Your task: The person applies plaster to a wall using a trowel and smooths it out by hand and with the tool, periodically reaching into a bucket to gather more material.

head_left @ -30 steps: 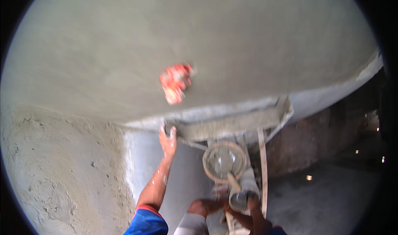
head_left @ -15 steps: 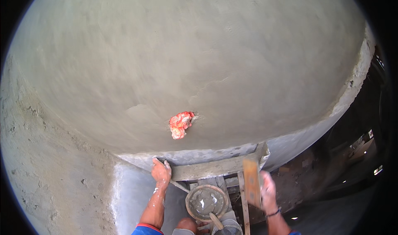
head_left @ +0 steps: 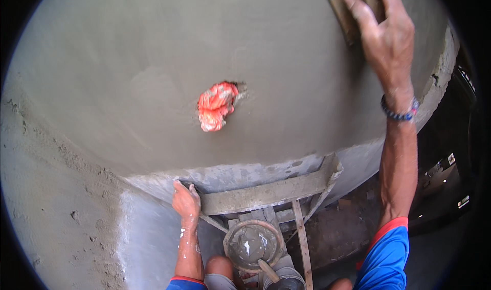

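My right hand [head_left: 388, 44] is raised high at the upper right, closed round a wooden float [head_left: 341, 11] held at the wet plaster wall [head_left: 153, 59]. Below, my left hand [head_left: 186, 203] is curled at the left end of a plaster-smeared board [head_left: 266, 194]. Something dark shows by its fingertips; what it grips I cannot make out. A crumpled red-and-white plastic wad [head_left: 217, 105] sticks out of a hole in the plaster between my hands.
Below the board stands a round basin [head_left: 228, 239] of wet mortar, with a wooden-handled tool [head_left: 268, 271] across its rim. A bucket [head_left: 286, 281] is beside it. Wooden struts [head_left: 303, 244] rise on the right, past a dark drop. A rough wall [head_left: 56, 208] borders the left.
My right hand has swung up from beside the basin to the upper wall with the float. My left hand stays by the board's end. The view has shifted slightly.
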Tool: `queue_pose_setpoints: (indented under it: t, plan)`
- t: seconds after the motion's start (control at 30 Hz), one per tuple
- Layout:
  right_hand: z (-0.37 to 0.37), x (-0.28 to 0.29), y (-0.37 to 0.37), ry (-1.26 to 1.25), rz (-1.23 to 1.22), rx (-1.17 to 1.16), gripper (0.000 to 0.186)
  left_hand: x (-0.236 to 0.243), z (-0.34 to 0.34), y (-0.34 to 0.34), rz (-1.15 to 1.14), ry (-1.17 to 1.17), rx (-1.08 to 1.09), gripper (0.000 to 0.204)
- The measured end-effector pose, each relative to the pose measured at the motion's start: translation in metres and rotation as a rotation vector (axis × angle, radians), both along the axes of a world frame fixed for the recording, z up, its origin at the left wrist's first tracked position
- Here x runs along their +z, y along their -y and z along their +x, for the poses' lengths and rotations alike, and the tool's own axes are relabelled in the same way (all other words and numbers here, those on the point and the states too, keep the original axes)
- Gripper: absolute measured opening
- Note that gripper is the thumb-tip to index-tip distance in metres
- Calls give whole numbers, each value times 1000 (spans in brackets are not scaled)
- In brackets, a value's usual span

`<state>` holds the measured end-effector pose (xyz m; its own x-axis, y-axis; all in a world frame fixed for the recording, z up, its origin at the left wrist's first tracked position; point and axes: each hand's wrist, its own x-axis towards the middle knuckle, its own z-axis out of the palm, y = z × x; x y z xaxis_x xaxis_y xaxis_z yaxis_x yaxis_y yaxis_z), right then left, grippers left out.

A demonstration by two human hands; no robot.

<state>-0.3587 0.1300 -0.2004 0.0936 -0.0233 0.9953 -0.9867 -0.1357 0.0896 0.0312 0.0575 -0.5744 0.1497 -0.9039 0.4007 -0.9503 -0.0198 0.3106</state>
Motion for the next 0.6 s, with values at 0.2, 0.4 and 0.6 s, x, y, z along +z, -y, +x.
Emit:
queue_pose_setpoints:
  t: [0.2,0.4,0.6]
  plan:
    - [39,-218,11,-104,337,93,70,7,9,-3,35,35,-11,41]
    - [39,-313,-14,-353,531,46,50,4,5,-2,18,-17,-67,37]
    - [-36,-152,-26,221,-159,6,50,7,6,-1,34,18,-39,35]
